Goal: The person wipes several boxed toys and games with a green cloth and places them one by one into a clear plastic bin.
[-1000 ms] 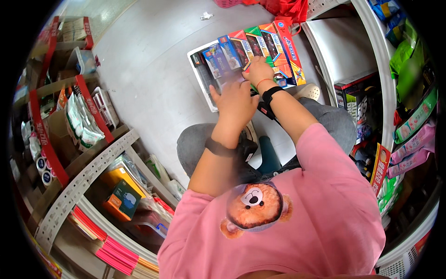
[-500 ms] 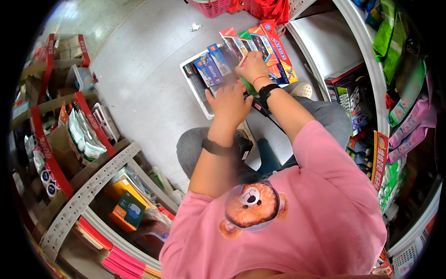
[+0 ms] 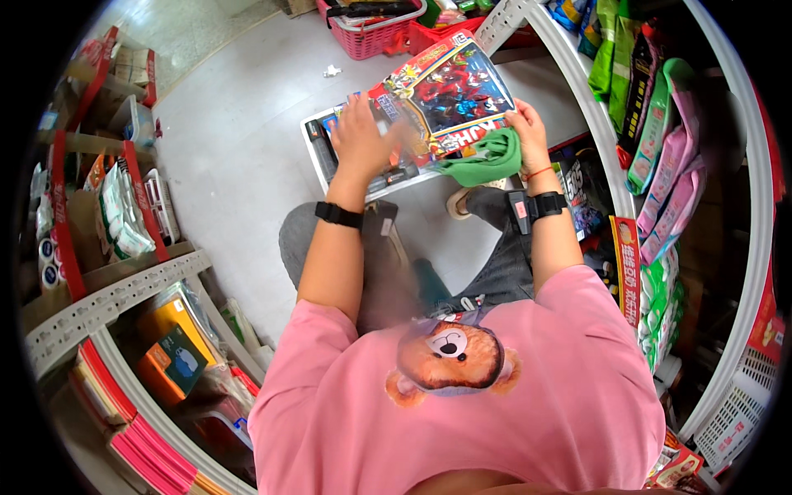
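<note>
- the colourful toy pack (image 3: 452,92) is now lifted off the tray (image 3: 318,157)
- right hand (image 3: 528,132) grips it plus a green cloth (image 3: 485,161)
- left hand (image 3: 360,136) is spread open on its edge

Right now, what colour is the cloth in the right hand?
Green; the cloth shows best in the head view, under the right hand.

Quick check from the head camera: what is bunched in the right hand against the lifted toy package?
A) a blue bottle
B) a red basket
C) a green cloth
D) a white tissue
C: a green cloth is bunched under the right hand at the lower edge of the colourful toy package.
</note>
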Motion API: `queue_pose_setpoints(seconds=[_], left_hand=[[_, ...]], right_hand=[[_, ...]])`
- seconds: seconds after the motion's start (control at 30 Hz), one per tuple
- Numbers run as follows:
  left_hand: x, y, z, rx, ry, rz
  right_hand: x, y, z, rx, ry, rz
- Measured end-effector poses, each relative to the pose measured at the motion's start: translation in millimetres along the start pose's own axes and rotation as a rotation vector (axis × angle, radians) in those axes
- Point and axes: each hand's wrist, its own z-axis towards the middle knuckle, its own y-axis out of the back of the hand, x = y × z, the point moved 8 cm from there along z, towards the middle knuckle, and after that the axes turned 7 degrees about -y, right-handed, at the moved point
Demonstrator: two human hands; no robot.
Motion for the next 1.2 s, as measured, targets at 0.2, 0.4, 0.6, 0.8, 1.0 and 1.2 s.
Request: queue_pose_setpoints(seconds=[0.2, 0.4, 0.6, 0.8, 1.0, 1.2], left_hand=[[-14, 19, -10, 0.067, -0.079, -0.172], [-32, -9, -29, 0.416, 0.155, -0.919], [-57, 16, -28, 0.440, -0.014, -0.552], [-55, 8, -27, 0.294, -0.190, -0.436], [-57, 33, -27, 0.366, 0.087, -0.775], [-30, -4, -22, 0.200, 0.244, -1.100]], right_hand=[[5, 14, -43, 0.197, -0.046, 0.008], [15, 26, -51, -0.133, 0.089, 0.043], [49, 19, -64, -0.351, 0.118, 0.169], [82, -85, -79, -0.018, 0.648, -0.651], [53, -9, -53, -0.297, 0.356, -0.466], [32, -22, -52, -0.460, 0.433, -0.517]])
